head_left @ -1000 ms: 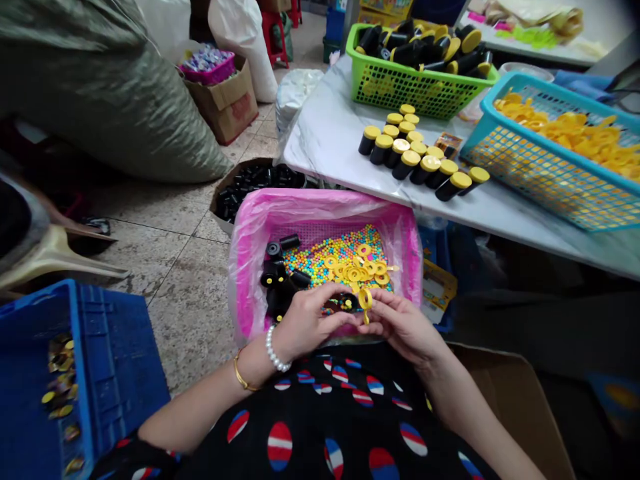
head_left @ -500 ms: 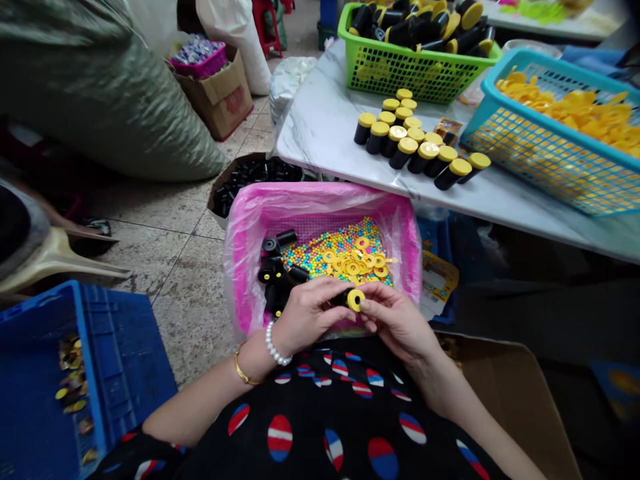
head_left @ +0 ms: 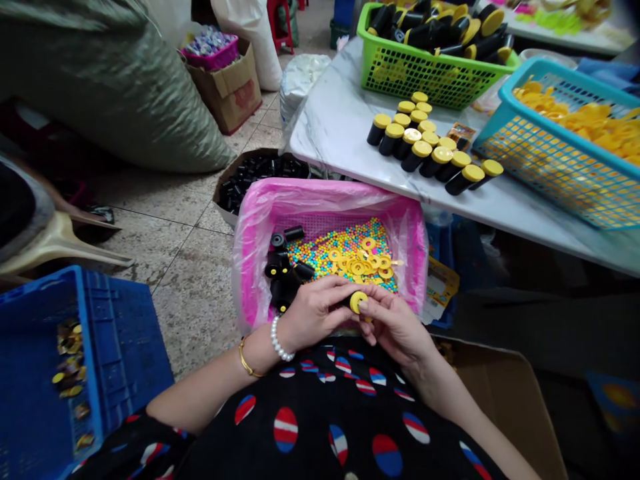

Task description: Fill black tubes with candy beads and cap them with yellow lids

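Indoors, marbled table (head_left: pixel 330 127), tiles (head_left: pixel 173 267), pink basket (head_left: pixel 327 192)

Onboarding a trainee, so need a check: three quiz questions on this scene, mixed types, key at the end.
1. True or false: the green basket stands on the white tabletop.
2. Multiple choice: the thumb of the right hand is on
A) a beaded bracelet
B) a yellow cap
C) a red stool
3. Fill in the blank: the small multicoloured balls lie in the ____ basket.

Key: 1. True. 2. B. 3. Pink.
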Tool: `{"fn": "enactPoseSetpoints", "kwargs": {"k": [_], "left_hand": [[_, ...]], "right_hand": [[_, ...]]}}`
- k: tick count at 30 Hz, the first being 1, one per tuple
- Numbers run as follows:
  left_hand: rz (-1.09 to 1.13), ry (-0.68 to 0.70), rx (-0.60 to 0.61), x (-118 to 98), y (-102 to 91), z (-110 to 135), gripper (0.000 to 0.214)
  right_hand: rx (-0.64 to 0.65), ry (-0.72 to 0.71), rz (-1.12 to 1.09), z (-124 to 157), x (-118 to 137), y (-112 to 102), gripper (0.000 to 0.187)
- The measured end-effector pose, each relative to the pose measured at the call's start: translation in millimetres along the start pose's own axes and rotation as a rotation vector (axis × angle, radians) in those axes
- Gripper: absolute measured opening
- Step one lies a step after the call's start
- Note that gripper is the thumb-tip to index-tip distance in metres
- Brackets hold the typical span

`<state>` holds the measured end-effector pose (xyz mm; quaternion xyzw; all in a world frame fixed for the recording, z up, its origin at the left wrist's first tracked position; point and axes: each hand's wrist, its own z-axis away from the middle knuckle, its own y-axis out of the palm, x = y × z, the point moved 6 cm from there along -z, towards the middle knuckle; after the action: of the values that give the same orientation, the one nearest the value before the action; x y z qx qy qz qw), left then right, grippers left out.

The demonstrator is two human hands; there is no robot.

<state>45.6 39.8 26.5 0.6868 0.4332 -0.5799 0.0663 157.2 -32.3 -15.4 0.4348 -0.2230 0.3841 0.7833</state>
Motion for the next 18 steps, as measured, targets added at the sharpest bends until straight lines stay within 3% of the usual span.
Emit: {"fn": "enactPoseSetpoints", "kwargs": {"k": [3, 5, 8, 13, 18], "left_hand": [[-0.008, 0.021, 0.014, -7, -2.7, 1, 0.04], [-0.021, -0.017, -0.003, -7, -4.6, 2, 0.045], [0.006, -0.074, -0.077, -4, -7.6, 4, 0.048], [0.033, 0.026, -0.1, -10, -8.5, 8, 0.051], [0.061, 0.082, -0.109, -14, -6.8, 9, 0.051]], "right_hand": [[0.099, 0.038, -0.004, 1, -3, 6, 0.031], [0.111, -0.014, 0.015, 1, -3, 7, 0.03], [0.036, -0.168, 0.102, 3, 3, 2, 0.034], [0.033, -0.328, 0.263, 11, 10, 5, 0.04], [-0.104, -0.545, 0.46, 24, 16, 12, 0.03]]}}
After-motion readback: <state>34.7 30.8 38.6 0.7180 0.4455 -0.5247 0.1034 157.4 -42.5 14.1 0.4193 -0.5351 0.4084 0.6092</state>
